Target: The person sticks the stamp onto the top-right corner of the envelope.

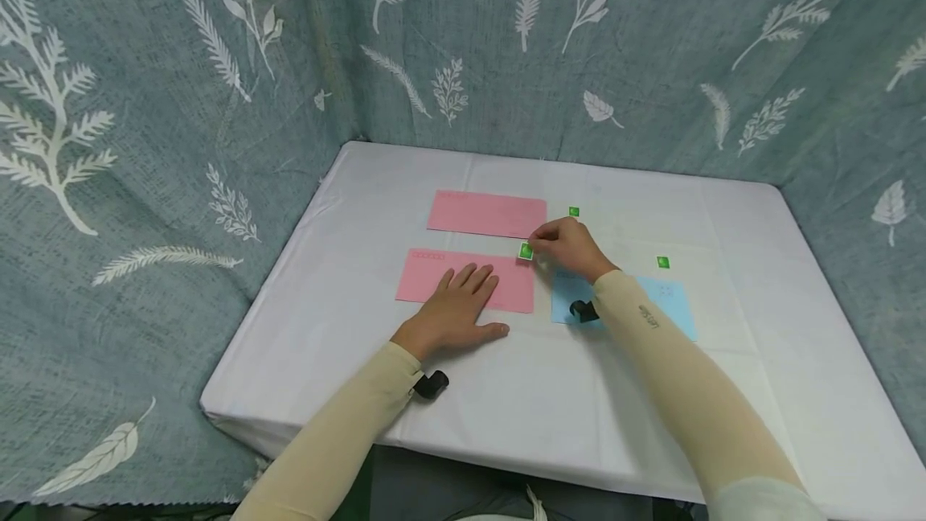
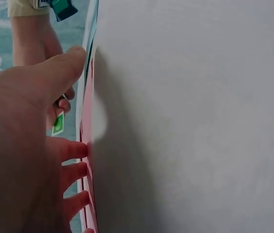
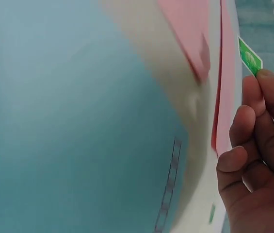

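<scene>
Between thumb and forefinger my right hand (image 1: 567, 248) pinches a small green stamp (image 3: 249, 54) with a white perforated edge. In the head view that stamp overlaps the upper right corner of the nearer pink envelope (image 1: 427, 276). My left hand (image 1: 459, 308) lies with spread, straight fingers on this envelope, its thumb out over the white cloth. Behind it lies a second pink envelope (image 1: 485, 214). Partly hidden under my right forearm is a blue envelope (image 1: 669, 300), which shows a row of small printed boxes along its end in the right wrist view.
Two more green stamps lie on the white-covered table (image 1: 731, 264): one stamp (image 1: 574, 211) just beyond my right hand, another stamp (image 1: 662, 262) behind the blue envelope. A grey-green leaf-patterned curtain (image 1: 463, 38) surrounds the table's back and sides.
</scene>
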A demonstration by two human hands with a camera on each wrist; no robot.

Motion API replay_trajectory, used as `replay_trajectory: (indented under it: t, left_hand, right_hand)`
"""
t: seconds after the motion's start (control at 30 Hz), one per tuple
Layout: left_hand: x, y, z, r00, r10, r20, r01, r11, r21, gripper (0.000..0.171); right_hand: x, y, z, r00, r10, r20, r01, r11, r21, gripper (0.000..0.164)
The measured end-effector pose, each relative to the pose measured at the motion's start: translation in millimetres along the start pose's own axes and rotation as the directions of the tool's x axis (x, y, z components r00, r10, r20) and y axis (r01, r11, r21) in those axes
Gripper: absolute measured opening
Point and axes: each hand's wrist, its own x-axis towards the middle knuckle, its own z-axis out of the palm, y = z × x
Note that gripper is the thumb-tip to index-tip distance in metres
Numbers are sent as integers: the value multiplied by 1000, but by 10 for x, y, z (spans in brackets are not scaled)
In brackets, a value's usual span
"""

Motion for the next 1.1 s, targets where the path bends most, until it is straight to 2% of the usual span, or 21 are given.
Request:
replay_trajectory:
  t: [0.33, 0.6, 0.83, 1.1]
  left_hand:
    - [5, 13, -53, 999, -22, 32, 22, 1000, 10, 96]
    - [21, 42, -50, 999, -42, 5, 42, 999, 18, 96]
    - [70, 72, -57, 998, -50, -32, 52, 997, 60, 92]
    - [118, 79, -18, 996, -58, -69, 64, 994, 89, 83]
  right_hand:
    - [64, -62, 205, 1000, -12, 23, 12, 1000, 13, 24]
    - [118, -87, 300, 999, -1, 50, 1, 1000, -17, 19]
    - [155, -71, 348, 999, -7, 45, 11, 996, -85, 17]
    - [126, -122, 376, 999, -12, 51, 17, 994, -112, 17]
